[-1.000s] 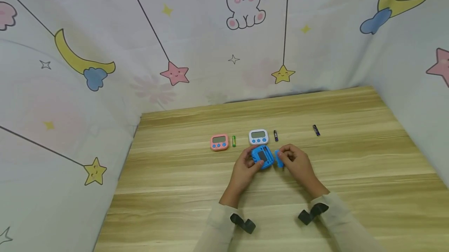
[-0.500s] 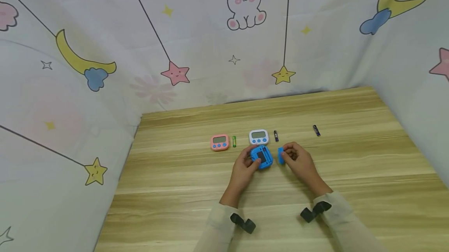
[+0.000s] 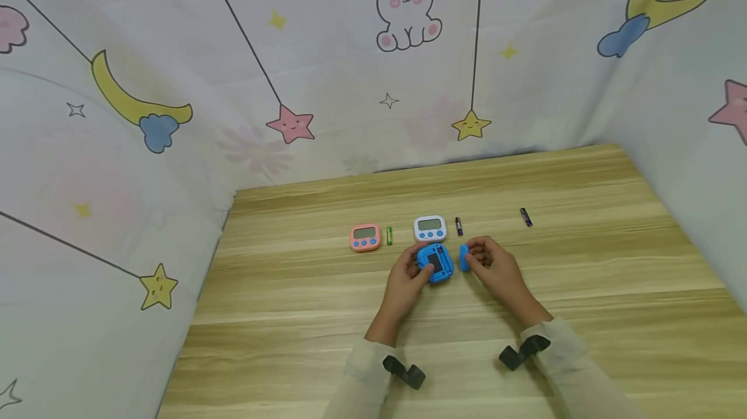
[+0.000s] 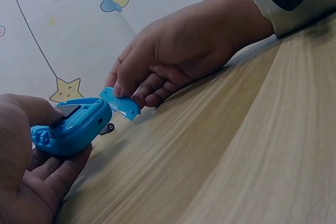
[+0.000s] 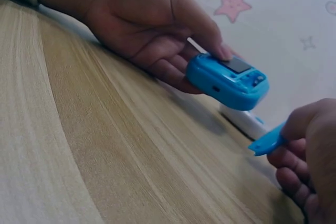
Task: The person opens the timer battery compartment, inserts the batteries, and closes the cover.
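My left hand (image 3: 406,281) grips a blue digital timer (image 3: 441,270) by its left side, back facing up, with the thumb on the dark patch of the back. The timer's battery compartment (image 5: 256,81) lies uncovered, and it is held off the table. A small gap to the right, my right hand (image 3: 495,271) pinches a blue battery cover (image 4: 119,103) between thumb and fingers. Just beyond the blue timer lies a white timer (image 3: 430,229), screen up, with a dark battery (image 3: 458,226) to its right.
A pink timer (image 3: 365,237) and a green battery (image 3: 389,235) lie to the left on the wooden table (image 3: 280,315). Another dark battery (image 3: 526,216) lies farther right. A printed cloth (image 3: 350,62) hangs behind the table.
The battery cover in my right hand first moved a little away to the right from the blue timer, then slightly back toward it. My left hand has stayed almost still.
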The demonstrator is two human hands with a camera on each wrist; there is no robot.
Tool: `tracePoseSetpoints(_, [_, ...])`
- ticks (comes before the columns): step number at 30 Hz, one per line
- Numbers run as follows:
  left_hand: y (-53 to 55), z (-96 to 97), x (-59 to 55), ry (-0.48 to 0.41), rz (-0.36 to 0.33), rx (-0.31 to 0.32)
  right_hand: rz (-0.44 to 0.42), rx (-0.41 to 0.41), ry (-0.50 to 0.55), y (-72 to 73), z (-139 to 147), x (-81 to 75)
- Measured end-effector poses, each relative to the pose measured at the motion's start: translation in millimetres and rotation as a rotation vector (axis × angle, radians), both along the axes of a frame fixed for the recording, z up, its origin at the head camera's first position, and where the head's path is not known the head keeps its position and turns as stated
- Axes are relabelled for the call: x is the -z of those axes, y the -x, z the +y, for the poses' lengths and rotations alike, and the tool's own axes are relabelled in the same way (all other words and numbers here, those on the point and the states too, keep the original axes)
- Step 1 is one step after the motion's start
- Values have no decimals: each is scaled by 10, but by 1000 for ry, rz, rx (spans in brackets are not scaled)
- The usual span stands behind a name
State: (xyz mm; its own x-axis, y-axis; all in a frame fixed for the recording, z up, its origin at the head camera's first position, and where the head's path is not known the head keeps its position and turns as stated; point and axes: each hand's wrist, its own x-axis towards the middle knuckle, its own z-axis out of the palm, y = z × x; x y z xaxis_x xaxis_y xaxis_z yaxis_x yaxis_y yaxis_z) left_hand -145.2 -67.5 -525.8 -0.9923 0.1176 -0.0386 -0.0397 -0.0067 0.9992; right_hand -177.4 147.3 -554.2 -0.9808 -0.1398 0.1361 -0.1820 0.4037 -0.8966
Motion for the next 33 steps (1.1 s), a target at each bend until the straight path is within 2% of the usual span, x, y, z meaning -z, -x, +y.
tracePoseSetpoints(9, [17,23,1,1,-1,-6,105,-50,-86,27,-1,39])
tracePoseSetpoints(16, [126,32,271,-8,-5,-15,161,-55,-178,54,-14,67])
tracePoseSetpoints(18, [134,37,291,-3,2,-19,169,-55,-199,59,-19,55])
tracePoseSetpoints(24, [132,32,303,9,25,-16,186,-46,-240,49,-31,33])
tracePoseSetpoints(33, [128,41,288,19,18,-20,181,-44,-272,43,-38,32])
